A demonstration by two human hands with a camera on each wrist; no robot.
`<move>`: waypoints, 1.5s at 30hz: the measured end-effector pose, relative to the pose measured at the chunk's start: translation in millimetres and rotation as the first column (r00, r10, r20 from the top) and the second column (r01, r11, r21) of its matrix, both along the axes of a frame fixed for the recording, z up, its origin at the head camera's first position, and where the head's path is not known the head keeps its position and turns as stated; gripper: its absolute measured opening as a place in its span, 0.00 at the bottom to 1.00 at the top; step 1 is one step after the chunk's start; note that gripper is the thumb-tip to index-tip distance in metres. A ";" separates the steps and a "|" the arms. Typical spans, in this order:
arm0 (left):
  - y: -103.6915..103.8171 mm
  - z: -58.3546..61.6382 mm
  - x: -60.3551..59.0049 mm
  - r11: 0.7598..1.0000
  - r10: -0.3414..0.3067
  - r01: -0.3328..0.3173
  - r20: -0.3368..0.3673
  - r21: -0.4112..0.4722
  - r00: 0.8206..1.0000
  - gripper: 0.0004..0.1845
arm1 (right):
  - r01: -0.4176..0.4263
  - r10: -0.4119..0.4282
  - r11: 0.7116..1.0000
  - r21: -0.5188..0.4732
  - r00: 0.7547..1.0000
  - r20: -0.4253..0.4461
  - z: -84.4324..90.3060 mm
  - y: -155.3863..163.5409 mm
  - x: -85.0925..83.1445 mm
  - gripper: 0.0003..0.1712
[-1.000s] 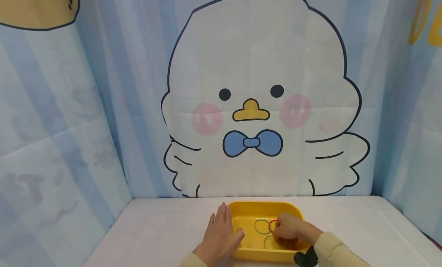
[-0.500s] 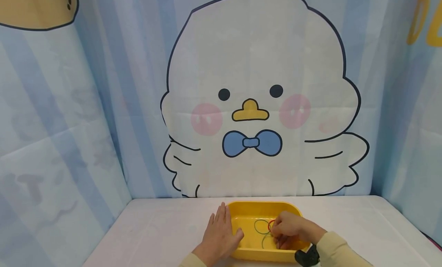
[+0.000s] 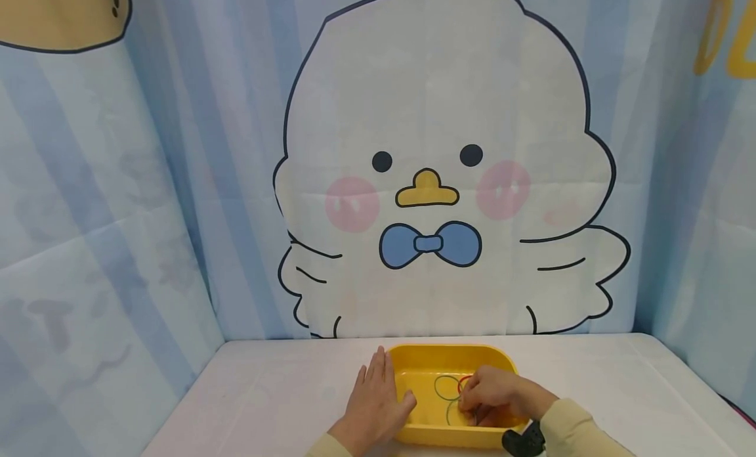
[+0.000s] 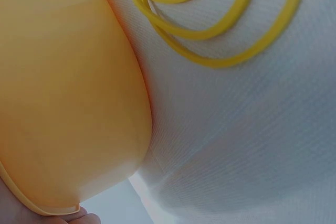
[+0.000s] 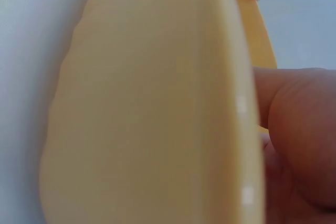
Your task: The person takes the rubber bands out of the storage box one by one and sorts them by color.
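Observation:
A yellow tray (image 3: pixel 455 440) stands on the table with thin rubber bands inside. My left hand (image 3: pixel 378 404) rests against its left side, fingers straight and thumb over the rim. Inside the tray at the right, my right hand (image 3: pixel 499 391) has curled fingers, thumb and forefinger pinching at the edge of a green rubber band (image 3: pixel 447 414). Another green rubber band (image 3: pixel 436 389) lies just behind it. A red rubber band (image 3: pixel 462 379) shows partly behind my right fingers. In the right wrist view the tray wall (image 5: pixel 136 103) hides my right fingertips.
Yellow rubber-band-like loops (image 4: pixel 226 62) lie on the white cloth beside the tray in the left wrist view. A black object (image 3: pixel 524 440) sits under my right wrist by the tray's front corner. A patterned curtain (image 3: pixel 431 293) hangs behind the table (image 3: pixel 277 391).
My right fingertips have shifted slightly left, and the nearer green band has moved a little left with them. My left hand and the tray stay in place.

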State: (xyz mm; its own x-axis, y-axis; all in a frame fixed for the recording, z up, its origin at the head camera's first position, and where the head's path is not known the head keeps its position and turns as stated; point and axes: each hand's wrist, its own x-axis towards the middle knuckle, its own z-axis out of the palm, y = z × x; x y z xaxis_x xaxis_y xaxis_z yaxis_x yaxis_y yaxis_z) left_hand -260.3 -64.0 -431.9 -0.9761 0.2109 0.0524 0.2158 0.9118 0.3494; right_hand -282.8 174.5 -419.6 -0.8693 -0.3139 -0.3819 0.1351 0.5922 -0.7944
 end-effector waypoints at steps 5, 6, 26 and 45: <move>-0.1 0.9 0.8 1.000 -0.006 0.006 -0.003 0.002 1.000 0.43 | -0.029 0.036 0.994 -0.106 0.997 0.065 -0.9 3.1 -0.9 0.11; 0.0 1.1 1.1 1.000 -0.006 0.006 -0.004 0.002 1.000 0.44 | -0.036 0.049 0.989 -0.143 0.995 0.086 -0.4 4.0 -1.2 0.12; 0.2 0.5 1.1 1.000 0.003 -0.003 -0.009 -0.002 1.000 0.43 | -0.088 0.178 0.850 -0.519 0.976 0.128 24.2 16.9 4.3 0.17; 0.4 -1.5 0.4 1.000 -0.006 0.006 -0.005 0.007 1.000 0.43 | -0.062 0.224 0.732 -0.679 0.963 0.153 37.5 35.1 41.9 0.16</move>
State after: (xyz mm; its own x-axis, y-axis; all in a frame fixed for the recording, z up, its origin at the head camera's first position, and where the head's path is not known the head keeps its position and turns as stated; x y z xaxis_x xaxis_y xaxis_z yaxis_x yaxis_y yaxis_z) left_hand -259.8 -63.6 -433.4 -0.9746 0.2162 0.0588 0.2229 0.9080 0.3548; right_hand -240.9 209.6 -382.1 -0.7165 -0.6699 -0.1945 0.3029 -0.0477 -0.9518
